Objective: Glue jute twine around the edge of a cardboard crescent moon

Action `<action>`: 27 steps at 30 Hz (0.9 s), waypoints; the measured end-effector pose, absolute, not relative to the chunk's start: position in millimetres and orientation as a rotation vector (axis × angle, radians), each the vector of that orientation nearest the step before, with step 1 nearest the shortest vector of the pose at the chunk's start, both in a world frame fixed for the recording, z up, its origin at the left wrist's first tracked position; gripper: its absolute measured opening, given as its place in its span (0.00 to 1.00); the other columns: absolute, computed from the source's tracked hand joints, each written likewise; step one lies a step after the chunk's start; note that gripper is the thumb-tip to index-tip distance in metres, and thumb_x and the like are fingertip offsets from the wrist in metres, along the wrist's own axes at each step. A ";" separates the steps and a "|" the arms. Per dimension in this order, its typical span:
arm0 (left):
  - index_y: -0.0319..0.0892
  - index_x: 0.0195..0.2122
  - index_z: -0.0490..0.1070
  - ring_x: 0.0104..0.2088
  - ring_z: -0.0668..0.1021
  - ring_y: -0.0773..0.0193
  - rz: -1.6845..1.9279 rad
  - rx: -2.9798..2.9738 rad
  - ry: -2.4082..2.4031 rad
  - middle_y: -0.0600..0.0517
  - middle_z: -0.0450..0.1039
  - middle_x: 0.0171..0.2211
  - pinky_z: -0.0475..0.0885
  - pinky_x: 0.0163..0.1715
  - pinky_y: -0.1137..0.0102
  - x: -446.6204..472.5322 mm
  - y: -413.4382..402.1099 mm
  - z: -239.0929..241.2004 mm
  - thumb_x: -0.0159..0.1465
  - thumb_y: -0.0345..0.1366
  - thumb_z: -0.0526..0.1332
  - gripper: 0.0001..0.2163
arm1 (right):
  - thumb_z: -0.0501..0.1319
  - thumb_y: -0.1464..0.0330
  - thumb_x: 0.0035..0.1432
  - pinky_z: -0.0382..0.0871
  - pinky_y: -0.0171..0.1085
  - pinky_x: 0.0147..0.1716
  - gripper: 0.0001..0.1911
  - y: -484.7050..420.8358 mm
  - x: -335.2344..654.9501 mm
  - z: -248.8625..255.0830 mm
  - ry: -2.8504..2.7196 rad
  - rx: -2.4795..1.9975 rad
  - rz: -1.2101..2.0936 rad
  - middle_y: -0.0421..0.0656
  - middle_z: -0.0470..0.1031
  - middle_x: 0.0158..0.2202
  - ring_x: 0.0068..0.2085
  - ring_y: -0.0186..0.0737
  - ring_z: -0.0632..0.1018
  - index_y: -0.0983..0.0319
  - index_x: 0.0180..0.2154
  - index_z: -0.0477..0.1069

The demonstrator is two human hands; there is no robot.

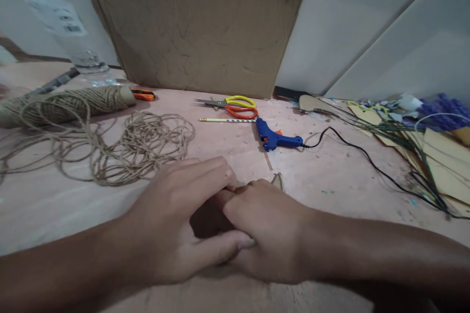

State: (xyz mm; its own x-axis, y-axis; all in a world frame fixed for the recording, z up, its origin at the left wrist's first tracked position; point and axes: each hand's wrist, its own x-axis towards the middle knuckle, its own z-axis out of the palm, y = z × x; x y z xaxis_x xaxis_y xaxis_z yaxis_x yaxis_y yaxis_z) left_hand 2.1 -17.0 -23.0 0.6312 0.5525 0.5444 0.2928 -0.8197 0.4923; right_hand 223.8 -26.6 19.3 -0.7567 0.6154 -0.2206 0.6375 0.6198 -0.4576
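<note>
My left hand and my right hand meet low in the middle, close above the table. The left fingers curve forward to the right fingertips, and the left thumb presses against the side of the right hand. Curled inward, the right hand hides most of its fingers. Between the palms is a dark brown patch; whether it is an object or shadow I cannot tell. Just beyond the right knuckles a thin brown loop, like twine, sticks up. Left of my hands lies a loose tangle of twine.
A twine roll, an orange cutter and a plastic bottle stand left. Ahead lie scissors, a pencil and a blue glue gun with a black cord. Cardboard leans behind; paper sheets lie right.
</note>
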 end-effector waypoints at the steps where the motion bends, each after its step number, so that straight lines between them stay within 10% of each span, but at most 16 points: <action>1: 0.51 0.51 0.72 0.38 0.82 0.55 1.009 2.483 0.664 0.53 0.82 0.40 0.74 0.36 0.58 2.8 -18.5 -21.9 0.87 0.52 0.66 0.12 | 0.71 0.57 0.72 0.59 0.42 0.32 0.21 -26.3 224.0 19.4 2.789 1.077 -0.816 0.51 0.94 0.45 0.31 0.46 0.82 0.62 0.59 0.83; 9: 0.49 0.45 0.72 0.33 0.79 0.62 0.920 2.353 0.657 0.57 0.79 0.35 0.74 0.34 0.63 3.7 -15.6 -5.1 0.79 0.33 0.61 0.04 | 0.64 0.57 0.80 0.54 0.45 0.33 0.21 -24.5 222.3 26.7 2.736 1.137 -0.816 0.51 0.95 0.47 0.34 0.50 0.83 0.58 0.66 0.81; 15: 0.50 0.41 0.74 0.29 0.77 0.58 0.901 2.437 0.851 0.57 0.78 0.31 0.62 0.29 0.61 8.1 -25.0 -17.1 0.83 0.58 0.68 0.19 | 0.73 0.60 0.69 0.60 0.44 0.35 0.29 -20.8 221.3 27.9 2.643 1.030 -0.762 0.54 0.96 0.54 0.41 0.53 0.89 0.62 0.67 0.81; 27: 0.48 0.38 0.68 0.28 0.72 0.63 0.799 2.439 0.667 0.59 0.74 0.32 0.59 0.33 0.60 2.0 -10.9 -14.6 0.84 0.34 0.53 0.14 | 0.69 0.65 0.80 0.62 0.43 0.39 0.10 -20.3 215.7 38.8 2.524 1.188 -0.740 0.52 0.96 0.54 0.43 0.47 0.87 0.61 0.52 0.91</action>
State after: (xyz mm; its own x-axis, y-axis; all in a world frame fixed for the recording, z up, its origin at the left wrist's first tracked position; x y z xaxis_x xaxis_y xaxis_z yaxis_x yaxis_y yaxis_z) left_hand 2.0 -10.9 -14.6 0.7102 0.5770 0.4034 0.2937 -0.7636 0.5751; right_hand 215.7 -20.3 38.8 -0.6343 0.6435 -0.4284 0.7729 0.5375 -0.3371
